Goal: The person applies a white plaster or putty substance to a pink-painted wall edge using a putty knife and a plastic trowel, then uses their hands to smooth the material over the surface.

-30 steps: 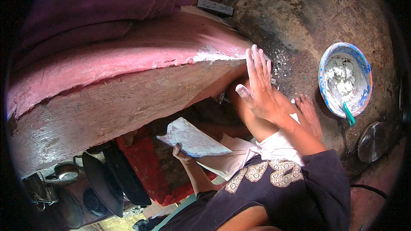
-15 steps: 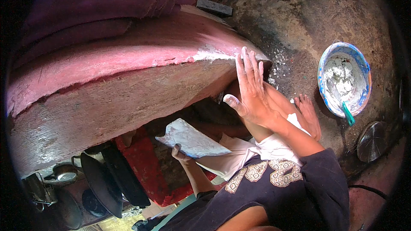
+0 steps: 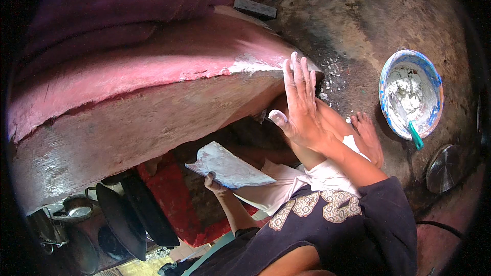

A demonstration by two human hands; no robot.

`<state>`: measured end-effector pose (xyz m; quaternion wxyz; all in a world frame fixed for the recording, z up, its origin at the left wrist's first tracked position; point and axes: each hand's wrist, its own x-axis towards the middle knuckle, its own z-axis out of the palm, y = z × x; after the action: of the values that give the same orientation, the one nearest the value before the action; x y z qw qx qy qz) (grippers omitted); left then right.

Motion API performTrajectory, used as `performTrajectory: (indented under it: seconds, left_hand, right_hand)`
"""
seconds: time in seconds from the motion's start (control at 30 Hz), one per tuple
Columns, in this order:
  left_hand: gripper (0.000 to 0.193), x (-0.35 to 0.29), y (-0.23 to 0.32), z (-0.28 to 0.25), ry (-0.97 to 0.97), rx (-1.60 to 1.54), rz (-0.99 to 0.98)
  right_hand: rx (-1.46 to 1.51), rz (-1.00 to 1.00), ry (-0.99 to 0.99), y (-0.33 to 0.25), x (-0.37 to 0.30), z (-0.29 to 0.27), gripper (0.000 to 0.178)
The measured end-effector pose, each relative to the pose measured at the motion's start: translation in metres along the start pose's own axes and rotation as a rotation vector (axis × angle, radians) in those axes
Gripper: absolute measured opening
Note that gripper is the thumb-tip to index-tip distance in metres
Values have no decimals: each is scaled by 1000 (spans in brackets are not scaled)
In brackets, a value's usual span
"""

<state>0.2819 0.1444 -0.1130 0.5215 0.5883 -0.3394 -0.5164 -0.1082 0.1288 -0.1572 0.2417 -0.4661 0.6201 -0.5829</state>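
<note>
My left hand grips the edge of a flat, white-smeared board above my lap. White paste coats its top face. Raised at the end of a pink-painted ledge, my right hand has its fingers stretched and its thumb apart. Its fingertips and thumb are whitened and it holds nothing. From this angle I cannot tell whether the fingers touch the ledge. A white patch of paste lies along the ledge's edge beside the fingers.
On the floor to the right is a blue-rimmed bucket of white paste, with a green-handled tool in it. White crumbs lie by the ledge. Purple cloth covers its far side. Dark pans stand at lower left.
My right hand has shifted very slightly, its fingertips a little farther up and to the right. The left hand and board are practically unmoved.
</note>
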Motion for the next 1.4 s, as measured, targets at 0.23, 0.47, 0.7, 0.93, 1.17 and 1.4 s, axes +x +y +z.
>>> performTrajectory:
  seconds: [0.23, 0.47, 0.7, 0.93, 1.17, 1.4]
  left_hand:
    - [67, 3, 6, -5, -172, -96, -16]
    - [68, -9, 10, 25, 281, 101, -13]
    - [80, 27, -24, -77, -100, -61, 6]
    - [82, 35, -32, -103, -115, -56, 16]
    - [81, 7, -22, -38, -283, 309, 400]
    - [71, -3, -7, -9, -163, 302, 268]
  right_hand:
    - [-152, -71, -11, -4, 0, 7, 108]
    - [-80, -98, 20, -5, -2, 1, 107]
    - [-56, -52, -27, -2, -2, 4, 106]
    - [23, -42, 128, 7, 11, -14, 89]
    - [24, -77, 54, 12, 18, -17, 81]
    - [50, -121, 63, 8, 17, -20, 79]
